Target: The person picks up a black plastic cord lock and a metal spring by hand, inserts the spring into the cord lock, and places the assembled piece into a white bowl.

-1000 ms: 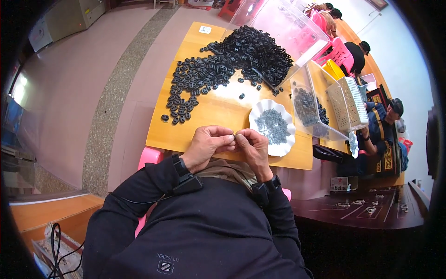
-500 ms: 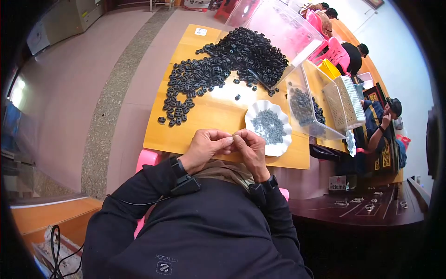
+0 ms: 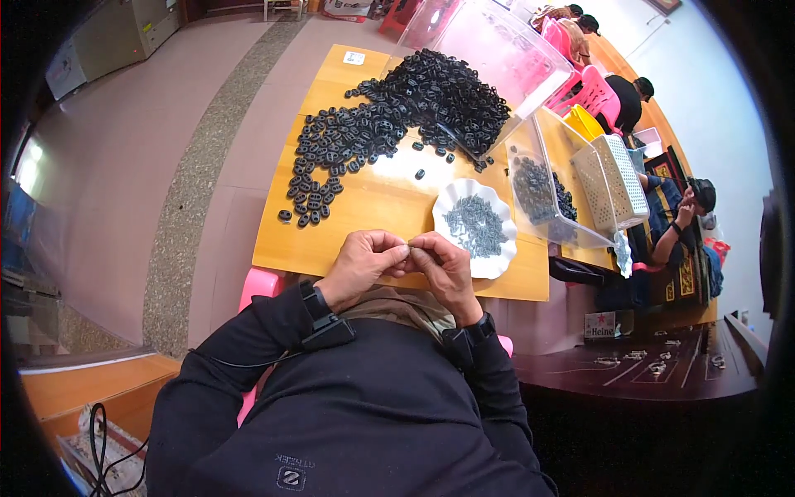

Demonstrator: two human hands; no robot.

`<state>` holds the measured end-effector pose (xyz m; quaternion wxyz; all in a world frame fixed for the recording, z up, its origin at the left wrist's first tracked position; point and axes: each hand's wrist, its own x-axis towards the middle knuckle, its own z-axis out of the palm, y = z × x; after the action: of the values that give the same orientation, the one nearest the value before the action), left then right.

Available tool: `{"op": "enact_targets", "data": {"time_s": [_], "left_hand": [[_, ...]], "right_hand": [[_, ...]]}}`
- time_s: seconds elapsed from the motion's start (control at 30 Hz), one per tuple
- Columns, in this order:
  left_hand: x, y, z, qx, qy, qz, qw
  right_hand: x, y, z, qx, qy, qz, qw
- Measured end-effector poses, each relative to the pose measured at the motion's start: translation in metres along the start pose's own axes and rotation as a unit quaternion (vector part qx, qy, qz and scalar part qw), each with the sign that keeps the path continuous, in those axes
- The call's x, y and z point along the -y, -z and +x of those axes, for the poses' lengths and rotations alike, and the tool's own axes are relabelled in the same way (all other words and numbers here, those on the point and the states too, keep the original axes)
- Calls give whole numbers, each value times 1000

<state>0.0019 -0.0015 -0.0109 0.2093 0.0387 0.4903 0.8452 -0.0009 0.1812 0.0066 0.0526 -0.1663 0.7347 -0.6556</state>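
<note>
At the table's near edge, the left hand and right hand meet, fingertips pinching a tiny piece, mostly hidden from me. A scalloped white dish of grey bits sits by the right; black two-holed pieces heap beyond.

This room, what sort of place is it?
Probably a small hand-assembly workshop, judging by the heap of small black parts on the wooden table, the white scalloped dish of small grey pieces, and other people nearby.
</note>
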Motion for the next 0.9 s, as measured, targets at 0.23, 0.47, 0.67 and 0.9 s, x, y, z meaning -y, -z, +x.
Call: {"op": "enact_targets", "data": {"time_s": [0.23,0.47,0.67,0.9], "left_hand": [[0,-1,0,3,10,3,1000],[2,-1,0,-2,15,10,1000],[-6,-6,-2,-9,24,27,999],[-3,-3,-2,34,41,16,998]], "right_hand": [[1,2,0,8,45,-68,997],[10,0,1,-5,98,-186,978],[12,2,-2,-21,101,-175,979],[14,1,-5,-33,62,-163,984]]}}
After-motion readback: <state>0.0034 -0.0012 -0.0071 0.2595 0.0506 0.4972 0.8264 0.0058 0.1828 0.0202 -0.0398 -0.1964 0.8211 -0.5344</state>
